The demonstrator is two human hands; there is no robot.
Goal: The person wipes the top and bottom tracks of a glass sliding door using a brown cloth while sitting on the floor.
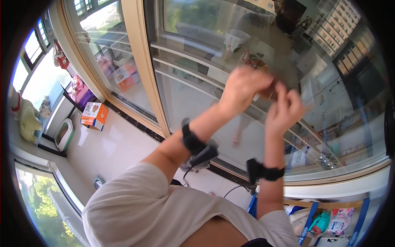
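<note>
Both hands are raised in front of a large sliding glass door (191, 102) and blurred. My left hand (243, 88) reaches up and to the right, fingers bent towards the other hand. My right hand (284, 108) is close beside it, with its fingers partly bent and its fingertips near those of the left. A dark reddish-brown patch (272, 89) shows between the fingertips; whether it is a held thing or a reflection, I cannot tell. Black straps with small devices sit on the left forearm (196, 142) and the right forearm (265, 170), with black cables nearby.
A tan door frame (139, 61) divides the glass, which bears reflections. At left are an orange and white cardboard box (94, 115), a white and green plastic tub (64, 135) and a plush toy (27, 122). A blue-edged shelf rack (308, 223) with packages stands at lower right.
</note>
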